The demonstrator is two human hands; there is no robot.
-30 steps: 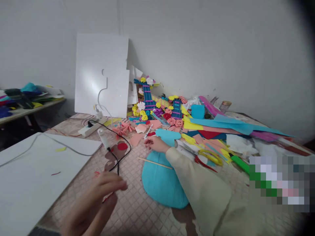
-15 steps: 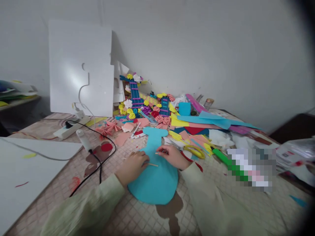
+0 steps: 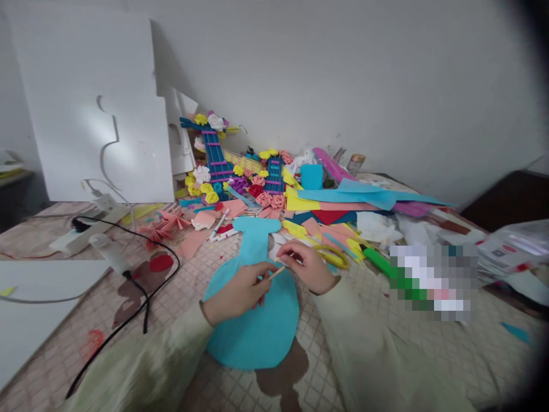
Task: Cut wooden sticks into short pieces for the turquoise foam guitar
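Blue guitar-shaped piece (image 3: 253, 346) lies flat, neck pointing away. Blue covering looks done; crossbars and flowers don't show on it, so decoration seems left. Left hand (image 3: 238, 290), over the piece's body, palm down, pinches a thin stick (image 3: 278, 272) between thumb and fingers. Right hand (image 3: 309, 268), at the body's right edge, wrist bent inward, fingertips bunched narrow near stick's far end; can't tell if gripping. Markers (image 3: 220, 224) left of the piece's neck; decorated blue necks (image 3: 213, 153) beyond it.
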